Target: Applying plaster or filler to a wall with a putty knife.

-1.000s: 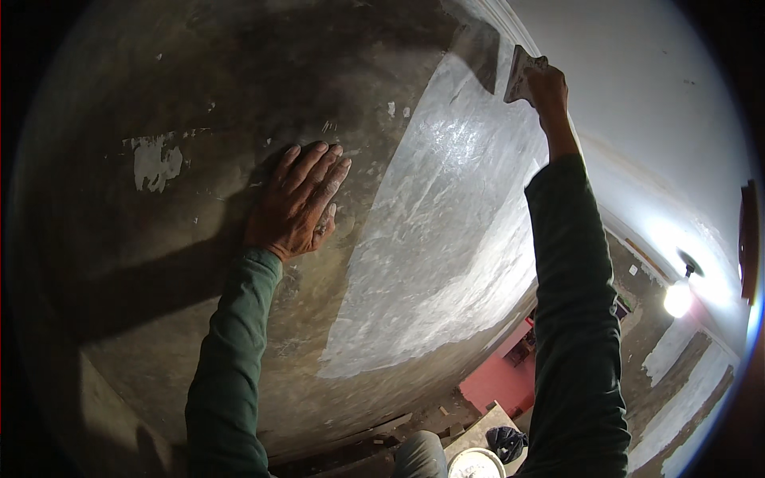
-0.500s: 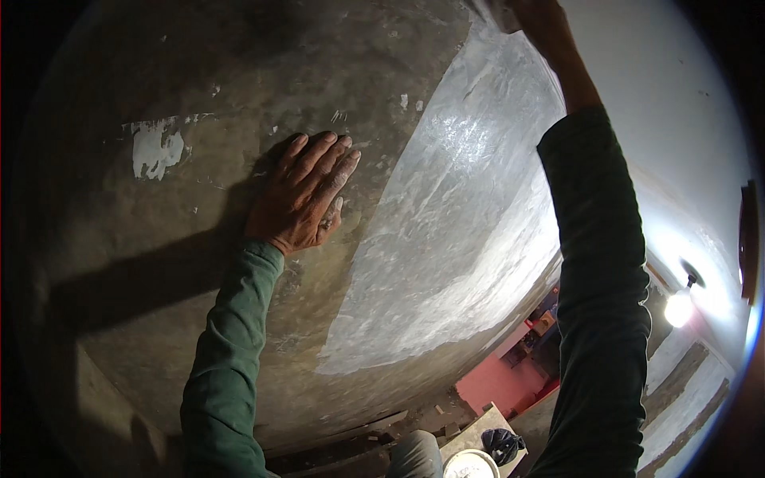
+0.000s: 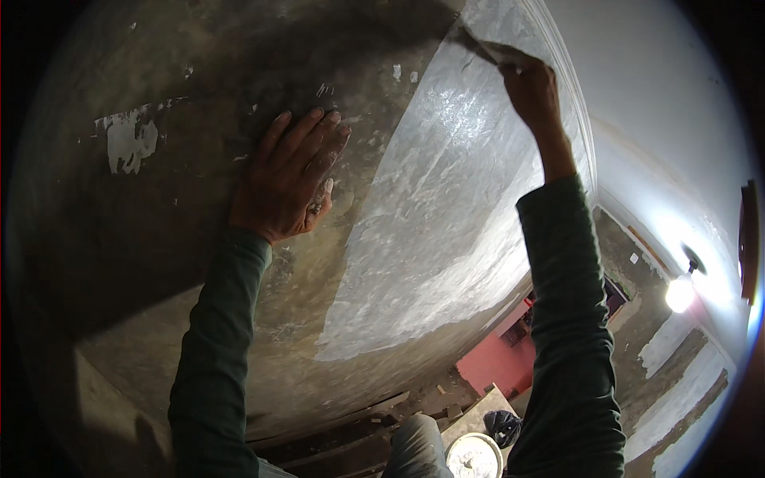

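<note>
My left hand point(image 3: 287, 179) lies flat on the rough grey-brown wall point(image 3: 199, 247), fingers stretched out, nothing in it. Higher and to the right, my right hand point(image 3: 532, 92) is closed round a broad flat scraper, seemingly a putty knife point(image 3: 484, 49). Its blade is seen nearly edge-on and meets the wall by the upper end of a coat of pale putty point(image 3: 430, 199). That coat runs as a wide band down to the lower middle. A smaller ragged putty patch point(image 3: 131, 143) is left of my left hand.
A bucket of whitish paste point(image 3: 475, 458) stands low on a board point(image 3: 478, 414), beside a black plastic bag point(image 3: 504, 426) and my knee point(image 3: 418, 442). At right are a lit bulb point(image 3: 680, 295), the ceiling point(image 3: 661, 88) and a moulding point(image 3: 588, 127). Wood pieces lie below.
My right hand has come down from the top edge with the scraper, which now shows against the wall. My left hand stays flat on the wall. The view has shifted slightly.
</note>
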The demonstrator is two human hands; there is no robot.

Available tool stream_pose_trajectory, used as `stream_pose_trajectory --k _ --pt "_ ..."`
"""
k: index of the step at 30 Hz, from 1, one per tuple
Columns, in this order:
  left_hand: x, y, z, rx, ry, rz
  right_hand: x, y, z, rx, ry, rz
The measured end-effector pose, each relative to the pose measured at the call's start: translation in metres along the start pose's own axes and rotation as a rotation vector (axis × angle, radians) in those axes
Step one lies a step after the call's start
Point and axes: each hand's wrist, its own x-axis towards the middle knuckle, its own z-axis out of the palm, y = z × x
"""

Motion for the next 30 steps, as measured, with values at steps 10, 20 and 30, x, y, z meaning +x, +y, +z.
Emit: stream_pose_trajectory --k 10,20,30 --pt "-0.002 -0.002 -0.001 -0.027 -0.004 -0.024 -0.134 -0.059 0.032 0.183 -0.07 0.002" --pt "-0.003 -0.005 0.004 0.028 0.03 0.009 -0.282 -0.126 0.069 0.227 -0.161 0.164" --pt "-0.002 -0.021 0.039 0.143 0.205 0.151 -0.423 -0.198 0.105 0.305 -0.229 0.326"
